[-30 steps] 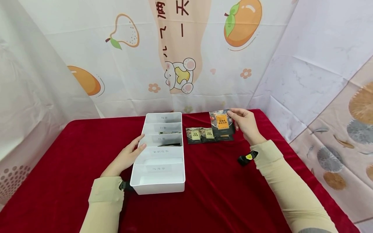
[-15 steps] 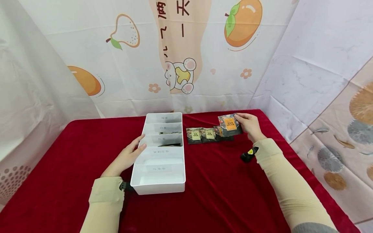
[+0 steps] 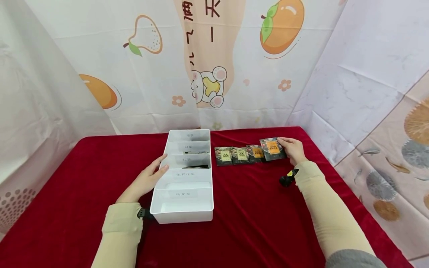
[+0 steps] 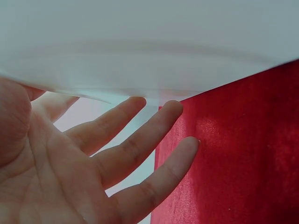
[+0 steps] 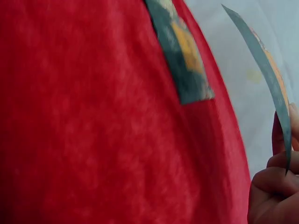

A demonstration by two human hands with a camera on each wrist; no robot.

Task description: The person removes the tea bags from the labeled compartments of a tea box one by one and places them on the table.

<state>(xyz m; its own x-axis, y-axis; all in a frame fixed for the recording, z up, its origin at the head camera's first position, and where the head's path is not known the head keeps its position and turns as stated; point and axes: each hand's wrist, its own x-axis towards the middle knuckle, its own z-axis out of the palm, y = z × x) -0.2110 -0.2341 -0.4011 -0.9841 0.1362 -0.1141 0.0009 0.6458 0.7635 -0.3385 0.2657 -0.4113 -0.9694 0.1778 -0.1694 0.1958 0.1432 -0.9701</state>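
Right hand point(image 3: 292, 148) is pinching a dark orange-labelled sachet point(image 3: 273, 148) by its upper right corner, holding it off the red cloth point(image 3: 261, 208), just right of a flat row: 2 yellow-green-labelled sachets point(image 3: 240, 155) and 1 flat orange-labelled sachet point(image 3: 256, 153). Right wrist view is showing a gap to the row.

Handling: I'm guessing near-weightless. It's bowing slightly edge-on, so I'm reading it as springy film, probably slippery, not very fragile. Corner or side edge is looking like the right hold — leaving the opposite edge free.

Left hand point(image 3: 147, 180) is resting along the left wall of the white box point(image 3: 186, 217), fingers straight, gripping nothing.

Dividers are splitting the box into 5 compartments; packet edges point(image 3: 195, 166) are showing in the 2nd and 3rd from the far end. In the way: flat row plus right box wall — both are sitting between the held sachet and the compartments.
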